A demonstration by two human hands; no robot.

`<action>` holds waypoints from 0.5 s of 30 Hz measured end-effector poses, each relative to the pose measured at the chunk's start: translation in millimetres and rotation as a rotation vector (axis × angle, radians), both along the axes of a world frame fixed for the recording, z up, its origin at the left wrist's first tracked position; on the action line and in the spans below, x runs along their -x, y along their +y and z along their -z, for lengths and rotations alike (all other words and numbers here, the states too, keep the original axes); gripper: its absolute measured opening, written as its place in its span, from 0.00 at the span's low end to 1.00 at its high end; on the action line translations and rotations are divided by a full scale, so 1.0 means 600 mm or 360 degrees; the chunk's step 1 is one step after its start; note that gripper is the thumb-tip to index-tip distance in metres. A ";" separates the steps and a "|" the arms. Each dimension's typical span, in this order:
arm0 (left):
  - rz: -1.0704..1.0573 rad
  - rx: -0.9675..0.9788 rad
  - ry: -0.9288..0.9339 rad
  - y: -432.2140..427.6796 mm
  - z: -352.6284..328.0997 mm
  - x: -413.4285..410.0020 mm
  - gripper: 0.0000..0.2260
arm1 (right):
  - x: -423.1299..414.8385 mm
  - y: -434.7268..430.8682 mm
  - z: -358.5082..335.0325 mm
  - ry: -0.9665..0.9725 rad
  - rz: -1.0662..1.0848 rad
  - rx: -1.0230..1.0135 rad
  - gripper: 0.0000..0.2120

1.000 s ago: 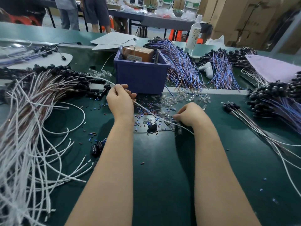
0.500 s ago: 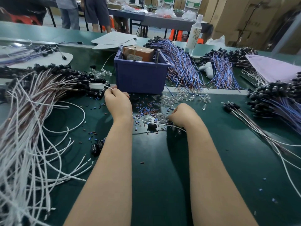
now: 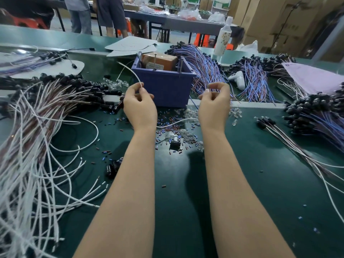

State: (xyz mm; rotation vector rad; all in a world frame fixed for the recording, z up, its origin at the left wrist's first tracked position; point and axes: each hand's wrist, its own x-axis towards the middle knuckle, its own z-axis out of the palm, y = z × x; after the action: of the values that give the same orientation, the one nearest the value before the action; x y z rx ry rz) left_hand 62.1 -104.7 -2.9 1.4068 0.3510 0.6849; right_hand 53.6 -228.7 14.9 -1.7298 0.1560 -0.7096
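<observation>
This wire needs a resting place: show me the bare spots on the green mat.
Bare mat between left forearm and right forearm, and beyond it up to the thin leads. Crowded: white wires on the left, loose sleeves before the blue bin.

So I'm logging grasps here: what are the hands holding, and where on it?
The left hand pinches a white wire some way below its free upper end. The right hand is curled but blurred; its hold cannot be told.
</observation>
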 end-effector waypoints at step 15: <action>0.0303 -0.0495 0.0206 -0.032 -0.013 -0.007 0.16 | -0.047 0.062 0.026 0.0059 -0.0125 -0.0127 0.16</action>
State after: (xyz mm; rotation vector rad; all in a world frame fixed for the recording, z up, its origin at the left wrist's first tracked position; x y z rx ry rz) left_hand 66.2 -123.7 5.0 1.7609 0.2131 0.5073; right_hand 82.0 -191.6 -0.9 -1.6643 0.1396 -0.6064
